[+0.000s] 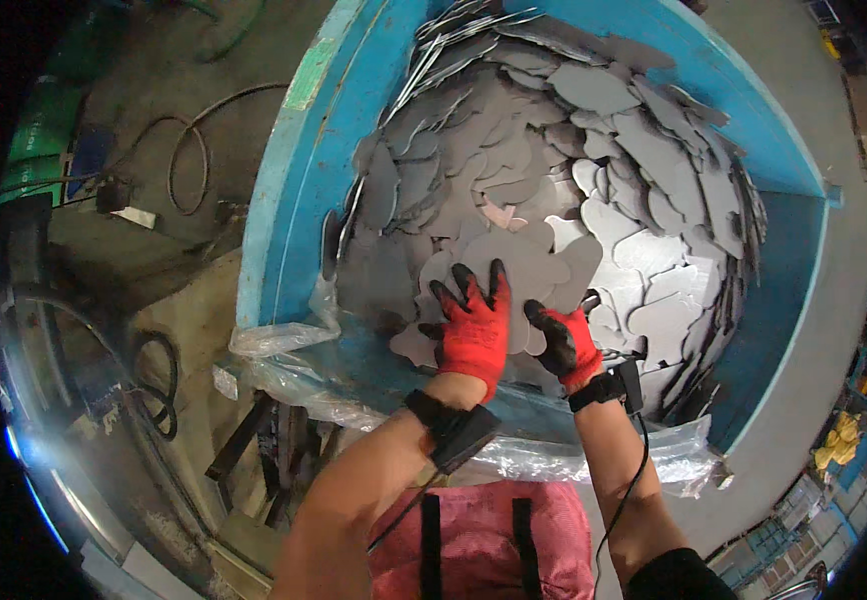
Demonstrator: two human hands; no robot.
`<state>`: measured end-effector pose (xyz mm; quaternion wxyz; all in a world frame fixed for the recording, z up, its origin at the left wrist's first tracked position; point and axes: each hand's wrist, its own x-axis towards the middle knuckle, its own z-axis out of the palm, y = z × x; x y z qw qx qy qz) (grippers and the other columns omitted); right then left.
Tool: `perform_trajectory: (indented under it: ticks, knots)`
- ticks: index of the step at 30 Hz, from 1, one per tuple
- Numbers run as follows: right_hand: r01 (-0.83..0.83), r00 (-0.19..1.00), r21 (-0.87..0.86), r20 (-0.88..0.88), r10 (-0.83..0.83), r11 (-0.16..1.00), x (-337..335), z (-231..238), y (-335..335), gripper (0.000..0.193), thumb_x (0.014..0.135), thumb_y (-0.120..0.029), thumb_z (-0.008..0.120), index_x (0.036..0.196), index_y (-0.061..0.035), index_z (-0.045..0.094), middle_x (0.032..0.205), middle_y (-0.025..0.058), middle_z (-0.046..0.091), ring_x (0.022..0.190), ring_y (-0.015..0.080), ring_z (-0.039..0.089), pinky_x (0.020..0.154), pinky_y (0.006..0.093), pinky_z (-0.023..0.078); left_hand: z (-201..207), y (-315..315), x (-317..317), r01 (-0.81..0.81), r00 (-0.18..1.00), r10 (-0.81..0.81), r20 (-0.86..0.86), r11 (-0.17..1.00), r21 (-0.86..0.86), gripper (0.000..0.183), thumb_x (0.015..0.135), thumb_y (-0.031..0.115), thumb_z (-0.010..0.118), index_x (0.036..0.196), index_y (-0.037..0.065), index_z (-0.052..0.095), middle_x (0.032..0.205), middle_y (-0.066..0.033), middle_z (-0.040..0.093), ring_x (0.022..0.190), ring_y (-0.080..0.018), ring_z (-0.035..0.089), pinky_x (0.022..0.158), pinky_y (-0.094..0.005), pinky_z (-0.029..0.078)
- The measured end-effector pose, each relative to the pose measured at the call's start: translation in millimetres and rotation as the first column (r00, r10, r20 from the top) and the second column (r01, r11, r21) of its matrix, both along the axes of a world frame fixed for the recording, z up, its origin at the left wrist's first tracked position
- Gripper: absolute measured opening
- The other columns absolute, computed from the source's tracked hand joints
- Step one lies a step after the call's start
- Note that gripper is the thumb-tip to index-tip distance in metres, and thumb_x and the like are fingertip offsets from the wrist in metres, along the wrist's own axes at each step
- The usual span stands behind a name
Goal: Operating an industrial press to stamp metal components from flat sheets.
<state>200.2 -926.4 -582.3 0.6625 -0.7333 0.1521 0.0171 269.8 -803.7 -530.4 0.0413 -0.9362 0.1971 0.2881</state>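
Observation:
Thin, flat grey metal pieces with rounded, lobed outlines (519,262) lie loose in a deep blue metal bin (279,200). Both my hands wear red gloves with black fingertips. My left hand (472,335) rests on the pieces at the bin's near side, its fingers spread and stretched forward over a flat one. A short way to its right, my right hand (566,342) is over the pieces with its thumb apart from the fingers. Most of the right fingers are hidden, and no piece shows lifted in either hand.
Clear plastic sheeting (544,455) drapes over the bin's near edge. More pieces stand on edge along the bin walls. Cables (194,150) and machinery parts lie on the left. Racks with crates (804,510) stand at the far right. A red apron (474,540) is below my forearms.

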Motion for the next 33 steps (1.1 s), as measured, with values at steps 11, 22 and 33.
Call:
perform_trajectory:
  ticks: [11, 22, 33]
  knots:
    - [-0.023, 0.983, 0.005, -0.181, 0.023, 1.0, -38.7, -30.2, -31.0, 0.041, 0.077, -0.007, 0.064, 0.115, -0.0027, 0.049, 0.106, 0.009, 0.057, 0.095, 0.0194, 0.056, 0.083, 0.0326, 0.044, -30.7, 39.9, 48.6, -0.751, 0.632, 0.193, -0.751, 0.393, -0.531, 0.082, 0.064, 0.045, 0.071, 0.129, 0.009, 0.037, 0.125, -0.0242, 0.042, 0.116, -0.0345, 0.042, 0.094, -0.0398, 0.037]
    - [0.1, 0.936, 0.228, -0.35, -0.014, 0.969, -8.6, -31.4, -20.5, 0.035, 0.072, -0.011, 0.067, 0.104, 0.0013, 0.057, 0.096, 0.007, 0.062, 0.087, 0.0191, 0.058, 0.077, 0.0309, 0.045, -75.7, 30.2, 13.0, -0.876, 0.479, 0.875, -0.068, 0.482, 0.026, 0.109, 0.053, 0.064, 0.069, 0.126, -0.007, 0.031, 0.129, -0.0257, 0.036, 0.118, -0.0324, 0.04, 0.097, -0.0392, 0.035]
    - [-0.071, 0.971, 0.029, -0.226, 0.076, 0.997, 0.7, -38.5, -1.6, 0.029, 0.074, -0.018, 0.065, 0.097, 0.0, 0.062, 0.091, 0.0086, 0.061, 0.078, 0.0184, 0.056, 0.071, 0.0315, 0.045, -79.1, 23.7, 11.2, -0.923, 0.331, 0.86, -0.388, 0.209, -0.324, 0.09, 0.059, 0.034, 0.077, 0.127, -0.005, 0.033, 0.129, -0.0166, 0.04, 0.115, -0.0274, 0.042, 0.097, -0.0349, 0.033]
